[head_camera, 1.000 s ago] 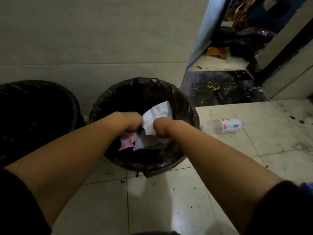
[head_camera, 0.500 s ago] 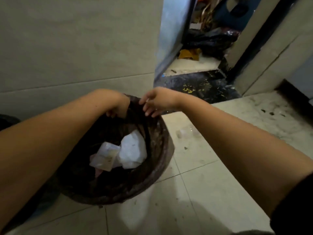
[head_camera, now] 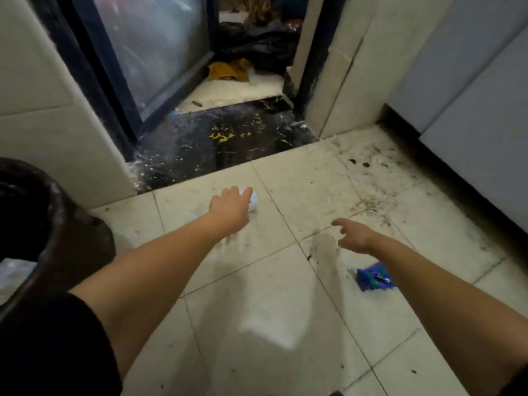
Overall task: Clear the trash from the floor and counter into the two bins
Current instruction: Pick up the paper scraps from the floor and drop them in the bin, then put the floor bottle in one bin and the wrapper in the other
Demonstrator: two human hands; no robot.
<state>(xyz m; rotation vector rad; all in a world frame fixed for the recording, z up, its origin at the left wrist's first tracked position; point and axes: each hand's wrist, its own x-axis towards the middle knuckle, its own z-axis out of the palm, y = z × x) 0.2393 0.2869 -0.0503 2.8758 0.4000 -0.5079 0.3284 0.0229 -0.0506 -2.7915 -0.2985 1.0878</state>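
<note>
A black-lined bin (head_camera: 65,224) stands at the left edge, and a bit of white paper (head_camera: 14,271) shows inside it. A small white plastic bottle (head_camera: 253,200) lies on the tiled floor, mostly hidden behind my left hand (head_camera: 230,205). That hand is stretched out over it with fingers apart, not closed on it. My right hand (head_camera: 354,235) hovers above the floor to the right, fingers spread and holding nothing. A crumpled blue wrapper (head_camera: 374,280) lies on the tiles just beside my right forearm.
A dark, paint-spattered threshold (head_camera: 223,144) leads through an open doorway with a glass door (head_camera: 154,52); black bags and yellow cloth lie beyond. Grey cabinets (head_camera: 471,95) run along the right. Dirt specks cover the tiles near them.
Both hands have left the bin, where the white paper stays. My view swung right; my left hand now reaches to the bottle on the floor and my right hand has dropped low.
</note>
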